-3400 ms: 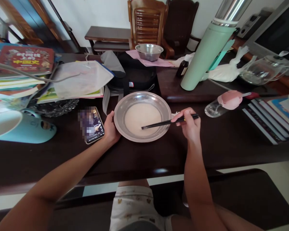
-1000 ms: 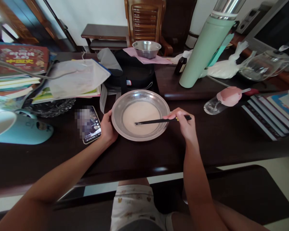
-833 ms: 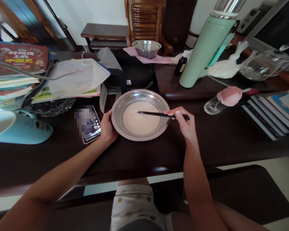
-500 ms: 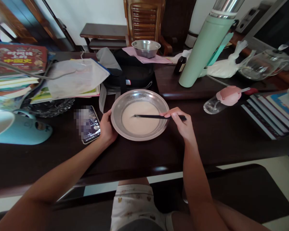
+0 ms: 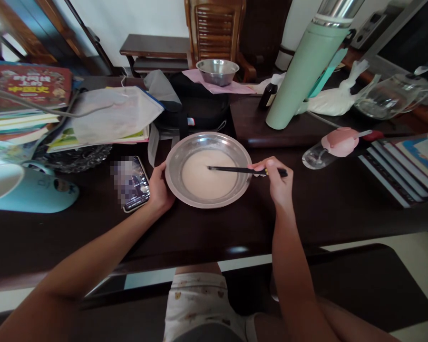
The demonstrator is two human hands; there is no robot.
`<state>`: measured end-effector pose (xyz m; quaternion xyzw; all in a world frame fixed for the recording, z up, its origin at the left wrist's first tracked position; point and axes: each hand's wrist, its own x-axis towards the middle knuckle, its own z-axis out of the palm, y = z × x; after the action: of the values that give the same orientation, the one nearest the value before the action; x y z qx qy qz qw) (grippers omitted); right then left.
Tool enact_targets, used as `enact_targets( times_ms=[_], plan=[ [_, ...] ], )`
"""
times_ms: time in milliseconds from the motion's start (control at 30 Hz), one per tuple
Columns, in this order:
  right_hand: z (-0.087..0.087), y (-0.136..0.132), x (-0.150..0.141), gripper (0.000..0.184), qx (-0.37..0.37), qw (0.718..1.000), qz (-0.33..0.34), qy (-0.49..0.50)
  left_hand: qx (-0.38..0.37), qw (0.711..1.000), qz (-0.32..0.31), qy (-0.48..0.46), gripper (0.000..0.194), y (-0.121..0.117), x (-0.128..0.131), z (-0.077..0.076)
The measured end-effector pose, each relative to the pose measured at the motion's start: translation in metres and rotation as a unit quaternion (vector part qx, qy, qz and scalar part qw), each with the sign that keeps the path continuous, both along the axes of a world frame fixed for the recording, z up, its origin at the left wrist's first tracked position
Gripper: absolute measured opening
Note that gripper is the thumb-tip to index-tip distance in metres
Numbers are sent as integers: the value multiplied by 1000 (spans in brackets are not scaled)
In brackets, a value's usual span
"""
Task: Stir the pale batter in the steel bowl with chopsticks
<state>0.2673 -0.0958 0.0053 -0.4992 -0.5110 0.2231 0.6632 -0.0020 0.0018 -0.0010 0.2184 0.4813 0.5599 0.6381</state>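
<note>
Right hand (image 5: 278,183) grips two chopsticks (image 5: 235,169); one basin (image 5: 174,159)

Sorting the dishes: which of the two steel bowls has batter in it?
The wide steel bowl nearest the person, gripped by the left hand; the small steel bowl sits farther back on pink cloth.

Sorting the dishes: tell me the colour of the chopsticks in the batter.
Black chopsticks, shown in the head view.
</note>
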Motion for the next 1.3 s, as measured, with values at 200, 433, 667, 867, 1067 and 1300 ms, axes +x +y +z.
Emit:
enact_targets(
  times_ms=[200,433,667,867,1067,1300],
  plan=[
    [2,0,-3,50,-29,997,71,-22,-14,1000,-2,3,12,-1,0,2],
    [-1,0,0,54,2,1000,-21,8,-15,1000,3,11,10,-2,2,7],
    [3,-1,-3,48,-34,995,71,-59,-29,1000,2,4,11,-3,3,10],
    [1,-1,-1,55,-2,1000,-16,6,-20,1000,-1,0,11,-2,2,7],
    [3,-1,-5,51,-35,995,73,-60,-19,1000,-8,4,12,-2,0,6],
    [0,-2,-1,55,3,1000,-23,15,-21,1000,3,7,11,-1,0,6]
  ],
)
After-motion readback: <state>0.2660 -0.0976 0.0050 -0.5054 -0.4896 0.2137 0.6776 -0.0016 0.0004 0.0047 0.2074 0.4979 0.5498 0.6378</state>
